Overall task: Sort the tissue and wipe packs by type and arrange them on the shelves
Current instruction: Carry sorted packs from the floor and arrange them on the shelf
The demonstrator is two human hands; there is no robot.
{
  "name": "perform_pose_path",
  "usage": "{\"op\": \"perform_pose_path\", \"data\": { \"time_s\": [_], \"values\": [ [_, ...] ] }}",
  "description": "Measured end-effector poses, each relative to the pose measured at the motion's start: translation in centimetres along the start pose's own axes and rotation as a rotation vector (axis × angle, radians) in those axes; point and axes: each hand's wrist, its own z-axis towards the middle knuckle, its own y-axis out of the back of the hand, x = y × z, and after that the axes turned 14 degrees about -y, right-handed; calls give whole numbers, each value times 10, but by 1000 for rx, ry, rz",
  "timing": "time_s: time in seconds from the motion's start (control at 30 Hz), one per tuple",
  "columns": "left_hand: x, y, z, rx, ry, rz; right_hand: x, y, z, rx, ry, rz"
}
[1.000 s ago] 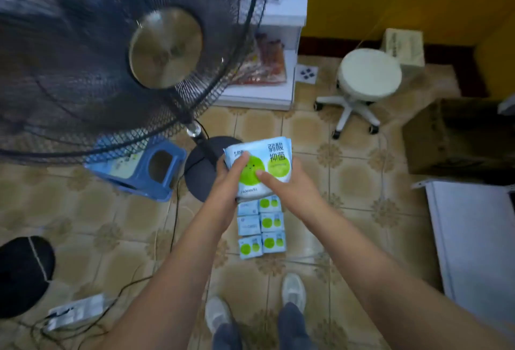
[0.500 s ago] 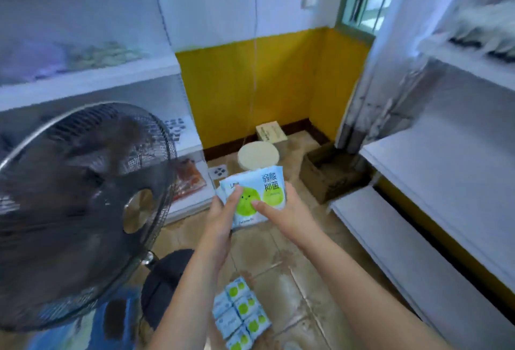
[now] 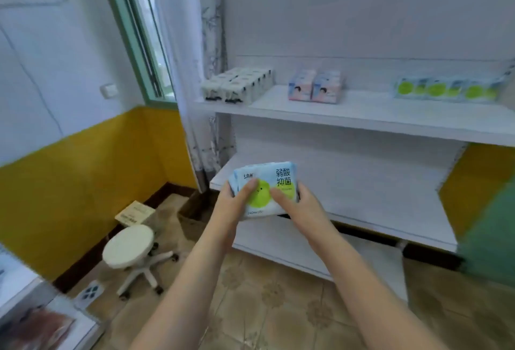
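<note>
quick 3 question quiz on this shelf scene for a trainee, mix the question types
1. True or false: both hands grip the wipe pack.
2. Which group on the upper shelf matches the held pack: A the white packs, B the pink packs, C the green-dot packs?
3. Fill in: the stool stands on the ___.

Key: 1 true, left hand and right hand; 2 C; 3 floor.

White stool (image 3: 128, 246) on tiled floor (image 3: 278, 302); cardboard box (image 3: 135, 212) behind it.
</note>
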Motion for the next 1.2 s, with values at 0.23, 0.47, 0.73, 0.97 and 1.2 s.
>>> {"op": "perform_pose_path", "data": {
  "time_s": [0.23,0.47,0.73,0.97,1.2],
  "values": [
    [23,-192,31,207,15,-1,-1,184,-4,-205,31,109],
    [48,-369,61,422,-24,-64,-6,353,8,-395,79,132],
    [74,-473,117,479,-10,-63,-1,452,55,-480,104,181],
    [104,-512,207,536,-55,-41,9,490,152,-556,100,135],
    [118,-540,325,572,46,-143,59,528,248,-616,76,-8]
  ]
}}
